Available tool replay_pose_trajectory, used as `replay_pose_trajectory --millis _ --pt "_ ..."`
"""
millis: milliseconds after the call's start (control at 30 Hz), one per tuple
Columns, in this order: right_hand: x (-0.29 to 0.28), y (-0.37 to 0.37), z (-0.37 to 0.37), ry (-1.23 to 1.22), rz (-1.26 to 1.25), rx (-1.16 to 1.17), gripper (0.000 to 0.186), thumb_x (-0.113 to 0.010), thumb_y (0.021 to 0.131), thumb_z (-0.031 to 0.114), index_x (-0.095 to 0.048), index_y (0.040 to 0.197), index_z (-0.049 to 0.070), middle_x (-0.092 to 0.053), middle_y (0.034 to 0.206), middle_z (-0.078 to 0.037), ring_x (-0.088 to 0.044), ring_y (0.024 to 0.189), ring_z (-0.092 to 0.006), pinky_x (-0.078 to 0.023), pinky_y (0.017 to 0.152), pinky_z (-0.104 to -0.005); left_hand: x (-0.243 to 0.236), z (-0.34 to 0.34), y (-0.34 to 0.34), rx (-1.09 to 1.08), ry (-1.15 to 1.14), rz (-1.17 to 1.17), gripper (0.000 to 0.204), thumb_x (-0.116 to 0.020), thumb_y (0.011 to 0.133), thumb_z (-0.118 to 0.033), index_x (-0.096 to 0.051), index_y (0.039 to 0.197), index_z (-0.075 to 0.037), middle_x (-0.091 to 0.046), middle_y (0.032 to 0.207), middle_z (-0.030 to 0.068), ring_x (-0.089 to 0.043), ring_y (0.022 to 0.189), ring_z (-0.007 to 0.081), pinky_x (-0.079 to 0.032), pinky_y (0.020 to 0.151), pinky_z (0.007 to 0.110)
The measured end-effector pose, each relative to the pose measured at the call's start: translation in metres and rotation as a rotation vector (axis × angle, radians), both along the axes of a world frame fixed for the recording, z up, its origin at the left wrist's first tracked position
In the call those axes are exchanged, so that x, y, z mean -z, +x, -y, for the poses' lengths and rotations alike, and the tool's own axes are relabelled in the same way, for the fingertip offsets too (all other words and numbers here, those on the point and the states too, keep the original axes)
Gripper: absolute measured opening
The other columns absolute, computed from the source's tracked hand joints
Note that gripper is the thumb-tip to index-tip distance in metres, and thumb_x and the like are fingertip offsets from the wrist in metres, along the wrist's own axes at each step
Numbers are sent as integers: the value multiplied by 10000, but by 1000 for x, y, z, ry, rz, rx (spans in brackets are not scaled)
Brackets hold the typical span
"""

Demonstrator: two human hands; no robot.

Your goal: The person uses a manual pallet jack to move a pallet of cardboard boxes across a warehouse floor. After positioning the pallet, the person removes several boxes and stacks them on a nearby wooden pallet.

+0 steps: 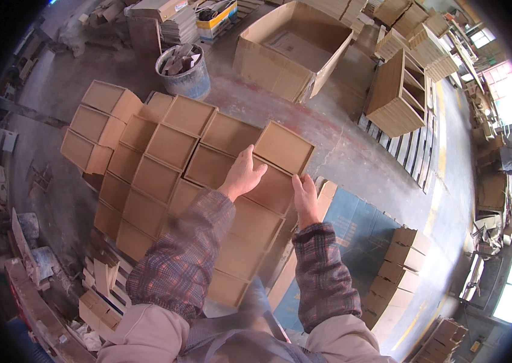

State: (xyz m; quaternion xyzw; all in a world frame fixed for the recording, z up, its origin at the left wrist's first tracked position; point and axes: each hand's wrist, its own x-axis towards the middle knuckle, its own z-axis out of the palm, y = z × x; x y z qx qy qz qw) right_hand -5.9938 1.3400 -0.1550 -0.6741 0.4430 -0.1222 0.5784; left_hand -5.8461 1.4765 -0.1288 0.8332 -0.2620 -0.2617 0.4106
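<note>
Your plaid sleeves [177, 257], nearer than the rimmed box [285, 147] | left hand [243, 175] at its left corner, thumb and fingers apart | right hand [306, 198] at its near corner; can't tell if clamped | stacked boxes [165, 145] adjoin its left; step looks like aligning, next move calls for two-sided control | open carton [271, 69] beyond it

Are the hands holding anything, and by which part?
Apparently the shallow brown tray: right hand at its near-right corner, left hand at near-left; grip unclear.
</note>
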Motion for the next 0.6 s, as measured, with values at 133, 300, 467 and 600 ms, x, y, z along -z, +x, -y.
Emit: replay_pose_trajectory --millis 133,300,467,600 --pt "7 3 12 55 -20 19 712 -636 932 357 -393 1388 -133 -521 1361 -288 -468 1329 -316 -356 1095 -364 2 -5 2 44 38 4 713 -618 909 -294 -331 1438 89 -420 1445 290 -404 1364 377 -328 1132 397" --pt "15 -41 -2 -2 37 50 505 -606 961 263 -469 1304 -81 -598 1195 -172 -553 1136 -217 -429 967 -329 1 -37 -2 -130 -103 -152 605 -610 932 -277 -429 1373 96 -541 1343 264 -528 1269 327 -423 1054 376" --pt "36 -138 -71 135 -205 -63 572 -631 953 256 -438 1364 -93 -548 1357 -215 -546 1239 -265 -428 1030 -347 2 -158 -35 -396 -259 -208 486 -606 957 -227 -494 1340 51 -571 1321 211 -569 1214 276 -464 1008 362" --pt "49 -209 -117 105 -302 -53 539 -640 938 203 -452 1341 -101 -593 1277 -223 -590 1170 -268 -454 1000 -350 11 -318 -21 -808 -144 -16 381 -622 934 -162 -551 1266 12 -615 1252 169 -607 1116 207 -484 946 312"
